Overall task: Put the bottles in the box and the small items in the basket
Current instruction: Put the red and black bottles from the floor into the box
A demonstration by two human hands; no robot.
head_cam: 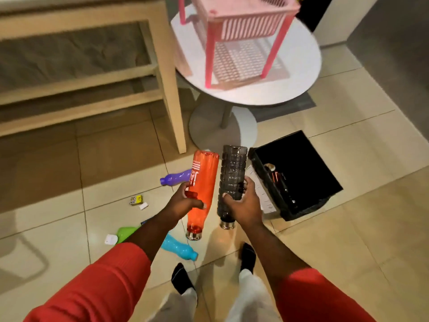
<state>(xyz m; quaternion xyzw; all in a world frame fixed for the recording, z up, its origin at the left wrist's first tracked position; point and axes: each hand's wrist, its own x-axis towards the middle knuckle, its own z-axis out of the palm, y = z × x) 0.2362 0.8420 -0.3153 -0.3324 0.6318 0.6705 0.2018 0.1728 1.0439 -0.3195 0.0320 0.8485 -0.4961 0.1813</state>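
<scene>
Gripping the orange bottle (204,180) at mid-body with the left hand (185,202), fingers curled round it, thumb across the near side. Clasping the grey ribbed bottle (232,173) likewise in the right hand (241,203). Reaching forward with both forearms, bare below red sleeves, wrists about level. Holding the two bottles side by side and apart, steel caps down toward the feet, bases tipped away. Just right of the grey bottle, on the tiled floor: the open black box (299,168), with a dark bottle (278,180) lying inside. Scattered to the left: a purple bottle (176,177), a blue bottle (178,247), a green item (126,232) partly hidden by the left forearm, a small yellow packet (137,199). Further off, atop a round white table (301,77): the pink basket (243,24).
</scene>
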